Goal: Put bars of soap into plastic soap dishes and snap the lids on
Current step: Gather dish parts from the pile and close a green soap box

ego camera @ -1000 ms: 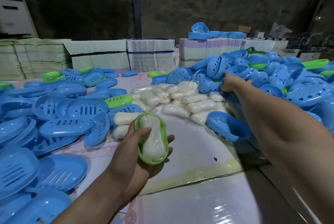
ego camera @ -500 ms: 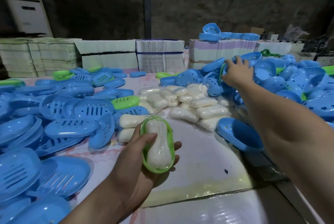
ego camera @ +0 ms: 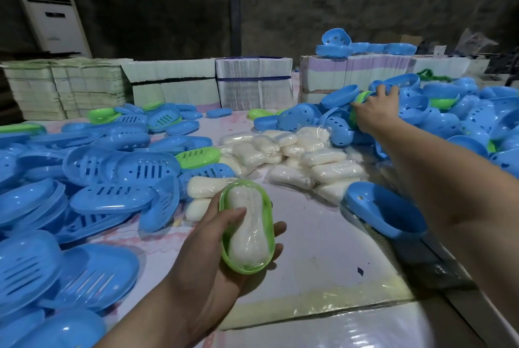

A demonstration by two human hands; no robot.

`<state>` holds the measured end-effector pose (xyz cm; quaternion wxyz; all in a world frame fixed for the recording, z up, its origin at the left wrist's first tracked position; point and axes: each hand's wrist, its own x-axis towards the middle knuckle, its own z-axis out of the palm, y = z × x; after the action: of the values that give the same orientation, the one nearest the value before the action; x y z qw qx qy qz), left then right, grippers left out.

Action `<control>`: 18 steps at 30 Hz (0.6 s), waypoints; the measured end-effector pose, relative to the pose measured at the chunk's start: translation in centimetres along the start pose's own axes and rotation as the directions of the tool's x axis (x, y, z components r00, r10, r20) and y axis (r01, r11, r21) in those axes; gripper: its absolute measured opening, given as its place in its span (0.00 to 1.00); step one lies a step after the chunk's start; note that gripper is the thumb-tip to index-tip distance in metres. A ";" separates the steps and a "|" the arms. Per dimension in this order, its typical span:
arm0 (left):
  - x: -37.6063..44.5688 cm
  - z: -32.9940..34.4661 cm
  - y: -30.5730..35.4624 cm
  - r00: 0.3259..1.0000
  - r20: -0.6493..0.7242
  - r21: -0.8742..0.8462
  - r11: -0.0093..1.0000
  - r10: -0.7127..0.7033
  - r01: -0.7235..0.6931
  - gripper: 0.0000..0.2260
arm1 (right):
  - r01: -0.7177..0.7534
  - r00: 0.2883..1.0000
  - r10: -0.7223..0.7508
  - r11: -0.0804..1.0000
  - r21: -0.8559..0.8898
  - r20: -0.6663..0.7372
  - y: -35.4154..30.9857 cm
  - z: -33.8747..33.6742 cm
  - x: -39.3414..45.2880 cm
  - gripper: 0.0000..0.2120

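Observation:
My left hand (ego camera: 213, 252) holds a green soap dish (ego camera: 268, 222) over the table, thumb pressed on the wrapped white bar of soap (ego camera: 247, 232) lying in it. My right hand (ego camera: 375, 111) is stretched far forward into the pile of blue dish parts (ego camera: 449, 120) at the right, its fingers closed around a green dish part (ego camera: 361, 99) wedged among blue ones. A heap of wrapped soap bars (ego camera: 303, 156) lies mid-table between the two hands.
Slotted blue trays and dish halves (ego camera: 106, 179) cover the left of the table (ego camera: 314, 258). A blue dish half (ego camera: 384, 213) lies under my right forearm. Stacked paper bundles (ego camera: 252, 83) line the far edge, and a white air-conditioner cabinet (ego camera: 53, 13) stands behind.
My right hand has travelled further away and to the right across the blue pile and now grips a green part. The left hand with the green dish has stayed in place.

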<state>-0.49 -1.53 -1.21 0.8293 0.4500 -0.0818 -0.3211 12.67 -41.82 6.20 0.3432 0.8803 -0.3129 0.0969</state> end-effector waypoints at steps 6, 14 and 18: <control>0.0 0.0 0.0 1.000 -0.008 -0.005 1.000 0.005 -0.005 0.16 | -0.063 0.998 0.059 0.977 0.206 0.024 -0.8 -0.6 0.2 0.16; 0.1 -0.2 0.0 1.000 -0.008 0.002 1.000 0.008 -0.008 0.16 | -0.179 0.981 0.196 0.875 0.450 0.008 -0.5 0.3 0.3 0.17; 0.1 0.0 0.0 1.000 -0.011 -0.016 1.000 0.011 -0.011 0.16 | -0.151 0.971 0.228 0.810 0.567 -0.067 -0.9 0.3 -0.5 0.16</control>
<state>-0.41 -1.54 -1.23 0.8350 0.4448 -0.0770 -0.3147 12.81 -41.21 5.28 0.0798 0.8979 -0.3339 0.2755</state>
